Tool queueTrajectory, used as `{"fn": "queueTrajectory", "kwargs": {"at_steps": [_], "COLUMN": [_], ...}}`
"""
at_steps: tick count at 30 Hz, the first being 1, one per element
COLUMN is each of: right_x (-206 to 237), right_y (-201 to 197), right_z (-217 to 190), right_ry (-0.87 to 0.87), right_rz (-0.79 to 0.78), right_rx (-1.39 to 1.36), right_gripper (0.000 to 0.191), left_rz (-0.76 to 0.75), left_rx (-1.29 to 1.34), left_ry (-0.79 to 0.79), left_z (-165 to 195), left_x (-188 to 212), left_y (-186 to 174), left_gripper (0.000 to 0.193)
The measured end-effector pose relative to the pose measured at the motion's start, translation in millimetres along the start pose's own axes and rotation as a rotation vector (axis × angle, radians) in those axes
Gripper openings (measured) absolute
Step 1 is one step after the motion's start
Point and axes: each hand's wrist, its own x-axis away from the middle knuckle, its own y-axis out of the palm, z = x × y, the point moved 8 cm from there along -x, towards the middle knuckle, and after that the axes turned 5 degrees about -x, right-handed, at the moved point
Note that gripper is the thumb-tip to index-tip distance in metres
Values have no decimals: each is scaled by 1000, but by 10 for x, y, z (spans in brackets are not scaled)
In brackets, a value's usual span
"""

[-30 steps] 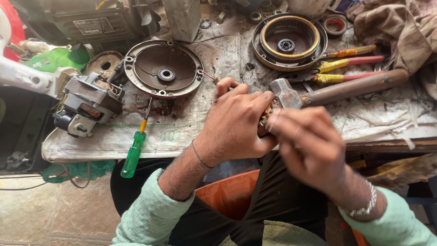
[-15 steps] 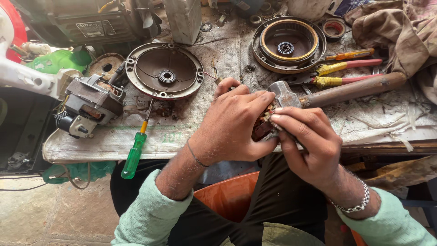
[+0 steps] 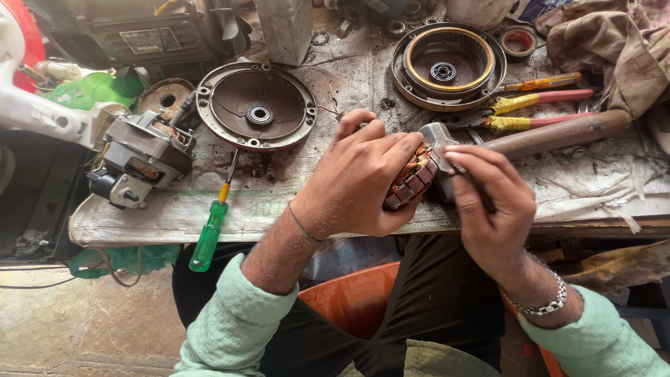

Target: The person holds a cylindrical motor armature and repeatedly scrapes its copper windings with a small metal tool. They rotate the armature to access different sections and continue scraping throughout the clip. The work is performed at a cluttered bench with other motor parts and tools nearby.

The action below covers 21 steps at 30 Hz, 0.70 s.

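My left hand [image 3: 356,178] is wrapped around a motor rotor [image 3: 413,178] with copper windings, holding it at the near edge of the workbench [image 3: 335,84]. My right hand [image 3: 488,209] pinches a thin dark tool [image 3: 471,183] whose tip rests on the rotor's exposed end. Both hands touch the rotor from opposite sides. Most of the rotor is hidden under my left fingers. A hammer [image 3: 551,134] with a wooden handle lies just behind my right hand.
A green-handled screwdriver [image 3: 211,230] lies at the bench's near edge. Round motor covers [image 3: 255,105] [image 3: 447,64] sit farther back. A small motor [image 3: 139,159] stands left. Pliers [image 3: 530,105] and a dirty cloth [image 3: 614,42] lie right. An orange bucket [image 3: 352,297] sits between my knees.
My right hand has shifted from covering the rotor to its right side, uncovering the windings, and now works the thin tool at the rotor's end. The left hand keeps its grip.
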Motion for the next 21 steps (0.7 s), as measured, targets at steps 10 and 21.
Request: {"fn": "queueTrajectory", "kwargs": {"at_steps": [10, 21], "right_x": [89, -52], "right_y": [-73, 70], "right_z": [135, -296], "right_ry": [85, -143], "right_rz": [99, -85], "right_rx": [-121, 114], "right_gripper": [21, 21], "left_rz": [-65, -71], "left_rx": [8, 59], "left_ry": [-18, -23], "left_z": [14, -25], "left_x": [12, 21], "left_y": [27, 61], "left_gripper": [72, 81]}}
